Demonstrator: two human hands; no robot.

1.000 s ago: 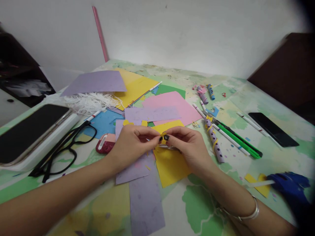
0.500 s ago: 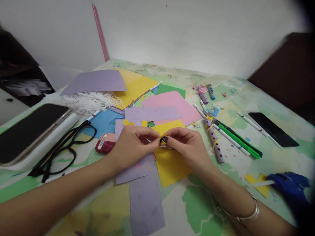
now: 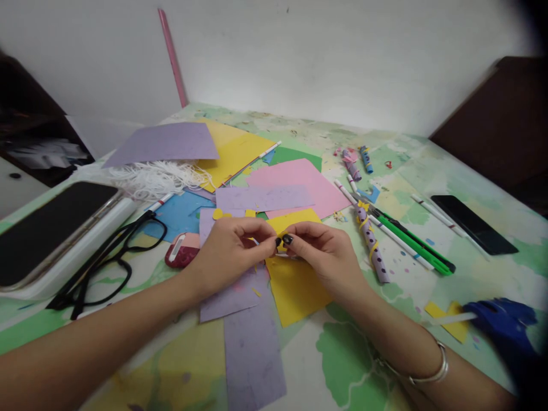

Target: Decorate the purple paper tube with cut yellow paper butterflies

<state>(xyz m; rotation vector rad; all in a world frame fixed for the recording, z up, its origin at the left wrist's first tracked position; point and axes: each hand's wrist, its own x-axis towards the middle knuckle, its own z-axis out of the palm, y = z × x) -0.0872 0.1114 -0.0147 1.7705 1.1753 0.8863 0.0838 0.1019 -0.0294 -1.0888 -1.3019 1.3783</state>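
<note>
Against a pale wall [image 3: 317, 63], over a green-and-white patterned tablecloth [image 3: 303, 371]. Held in a fingertip pinch by left hand [image 3: 233, 248] and right hand [image 3: 329, 251] alike — a small yellow piece [image 3: 281, 248], seemingly paper, shape mostly hidden, just above a flat yellow paper sheet [image 3: 299, 292]. Best handled, probably, with light, even pressure against creasing; worth a steady brace — away from the purple, dark-spotted paper tube [image 3: 377, 264] near right hand.

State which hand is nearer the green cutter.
Right: the right hand is left of the green cutter, with the dotted purple roll between them; the left hand is farther left.
</note>
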